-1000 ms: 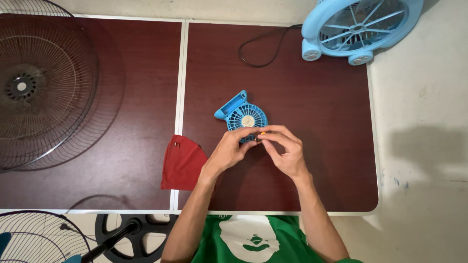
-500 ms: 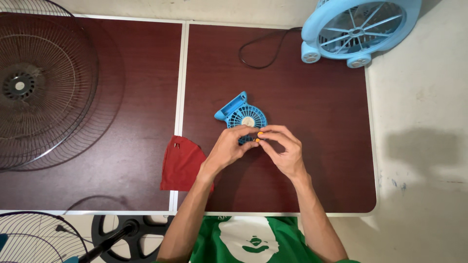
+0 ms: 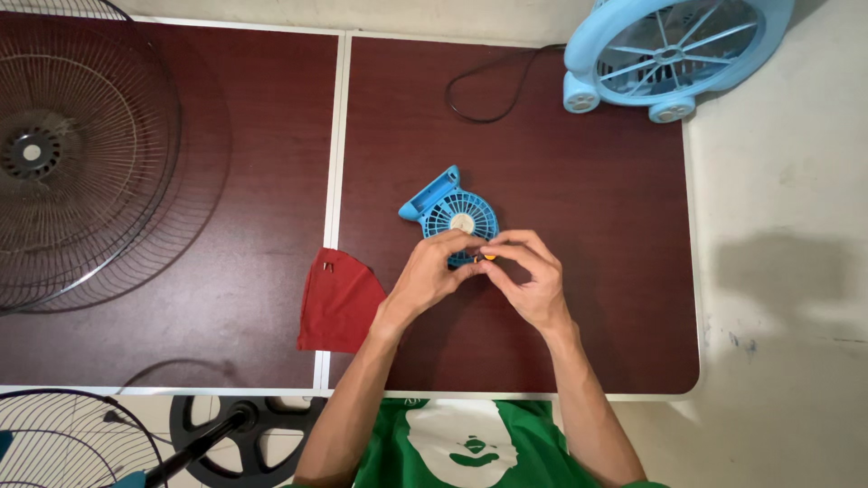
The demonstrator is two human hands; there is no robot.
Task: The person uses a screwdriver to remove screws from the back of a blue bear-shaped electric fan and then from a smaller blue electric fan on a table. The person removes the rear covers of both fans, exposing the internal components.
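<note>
Head view, one small blue handheld fan (image 3: pixel 449 210) lying on the dark red desk (image 3: pixel 588 226), left hand (image 3: pixel 432 273) and right hand (image 3: pixel 529 278) meeting at its lower edge, fingers pinched narrow on a small orange part (image 3: pixel 489 258), one red cloth (image 3: pixel 339 300) beside the left wrist, one larger blue fan (image 3: pixel 669 50) at the far corner, one wire fan guard (image 3: pixel 72 154) far left.

Both forearms enter from the lower edge, bare, converging toward centre. Left hand (image 3: pixel 432 274): back up, wrist slightly bent, fingers (image 3: pixel 452 242) curled forward and bunched at the tips. Right hand (image 3: pixel 533 280): back up, angled inward toward the left hand, fingers (image 3: pixel 514 244) curled, thumb and forefinger pinched close together. Fingertips of the two hands meet, touching or just beside each other. Elbows sit apart; wrists held low over the surface (image 3: pixel 588 208).
</note>
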